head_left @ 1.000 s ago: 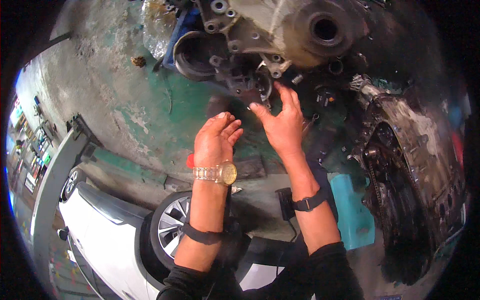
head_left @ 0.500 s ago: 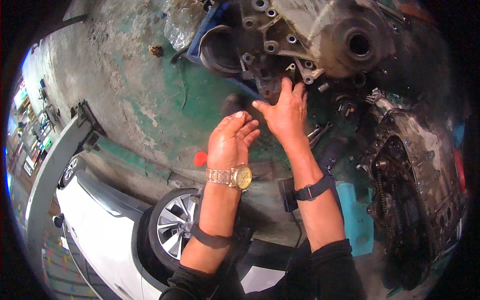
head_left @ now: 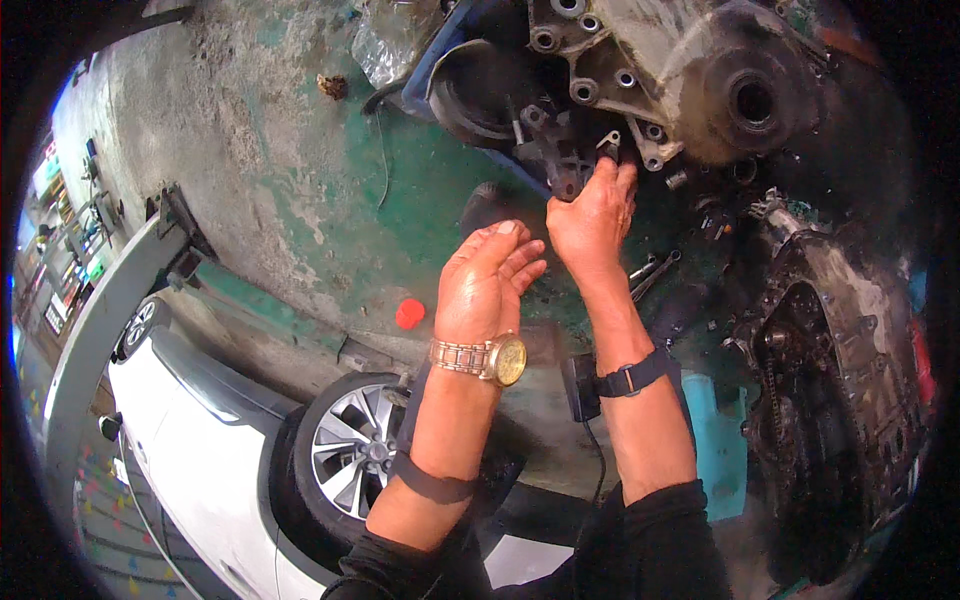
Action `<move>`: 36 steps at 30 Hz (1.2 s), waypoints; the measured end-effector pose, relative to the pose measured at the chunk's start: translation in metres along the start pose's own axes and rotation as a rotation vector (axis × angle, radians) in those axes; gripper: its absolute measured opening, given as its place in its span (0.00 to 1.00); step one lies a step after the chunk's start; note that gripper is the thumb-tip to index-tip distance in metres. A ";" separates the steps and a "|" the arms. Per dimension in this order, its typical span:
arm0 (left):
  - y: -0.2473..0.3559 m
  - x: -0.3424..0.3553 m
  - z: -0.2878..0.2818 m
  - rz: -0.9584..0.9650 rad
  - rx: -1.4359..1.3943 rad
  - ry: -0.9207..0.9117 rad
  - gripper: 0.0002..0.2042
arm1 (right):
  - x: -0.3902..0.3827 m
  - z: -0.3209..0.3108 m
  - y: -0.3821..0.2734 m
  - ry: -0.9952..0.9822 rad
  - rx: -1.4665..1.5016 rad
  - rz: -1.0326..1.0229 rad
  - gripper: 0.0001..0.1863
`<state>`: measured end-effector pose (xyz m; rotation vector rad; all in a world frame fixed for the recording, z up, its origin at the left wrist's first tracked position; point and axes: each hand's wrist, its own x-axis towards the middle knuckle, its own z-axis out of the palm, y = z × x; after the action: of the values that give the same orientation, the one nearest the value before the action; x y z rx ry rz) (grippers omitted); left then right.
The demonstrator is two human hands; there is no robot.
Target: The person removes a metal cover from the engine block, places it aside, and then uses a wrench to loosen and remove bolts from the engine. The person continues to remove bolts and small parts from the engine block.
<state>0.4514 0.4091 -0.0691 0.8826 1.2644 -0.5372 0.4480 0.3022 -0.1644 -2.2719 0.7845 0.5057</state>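
My right hand (head_left: 592, 225) reaches up to the large metal gearbox housing (head_left: 690, 75). Its fingers are closed at the lower end of a small pale metal lever (head_left: 609, 141), which sticks up beside the housing's edge; the fingertips are partly hidden. Just left of them is a dark cast bracket (head_left: 553, 158) with bolt holes. My left hand (head_left: 488, 275) hovers below and to the left, palm turned inward. Its fingers are loosely bent with gaps between them, and nothing shows in it. A gold watch (head_left: 508, 360) is on that wrist.
On the right lies an opened, oily casing (head_left: 800, 330) with a chain inside. Wrenches (head_left: 655, 275) rest on the floor by my right forearm. A red cap (head_left: 409, 314), a turquoise container (head_left: 715, 440) and a white car (head_left: 205, 455) are nearby. Clear plastic (head_left: 385, 45) lies at the top.
My right thumb has come in from its spread position, and the fingers have closed by the lever. The whole view has shifted a little; my left hand keeps its loose shape.
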 end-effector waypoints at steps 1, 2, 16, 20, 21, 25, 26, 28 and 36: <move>0.000 0.000 0.000 -0.004 0.001 0.007 0.07 | -0.002 -0.001 0.001 0.012 0.010 -0.022 0.34; 0.000 0.000 -0.001 -0.005 -0.007 0.007 0.07 | -0.005 -0.002 0.001 0.019 0.020 -0.032 0.34; 0.001 0.002 -0.001 -0.056 0.081 0.213 0.12 | -0.052 -0.030 0.008 0.065 0.176 -0.224 0.37; -0.004 -0.001 0.000 -0.145 -0.014 0.171 0.15 | -0.084 -0.053 0.008 -0.032 0.280 -0.201 0.37; -0.007 -0.001 -0.001 -0.169 -0.073 0.116 0.15 | -0.092 -0.057 0.008 -0.059 0.295 -0.184 0.37; -0.019 0.000 -0.012 -0.237 -0.262 -0.070 0.18 | -0.113 -0.066 0.006 -0.095 0.323 -0.166 0.36; -0.022 0.001 -0.015 -0.239 -0.249 -0.060 0.18 | -0.115 -0.066 0.006 -0.100 0.332 -0.159 0.35; -0.026 0.005 -0.021 -0.254 -0.217 -0.001 0.17 | -0.115 -0.063 0.006 -0.109 0.345 -0.196 0.38; -0.032 0.001 -0.031 -0.055 -0.316 -0.035 0.14 | -0.111 -0.058 -0.002 -0.126 0.285 -0.325 0.40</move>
<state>0.4084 0.4158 -0.0799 0.5732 1.3017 -0.3797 0.3745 0.3062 -0.0632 -2.0257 0.3854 0.3552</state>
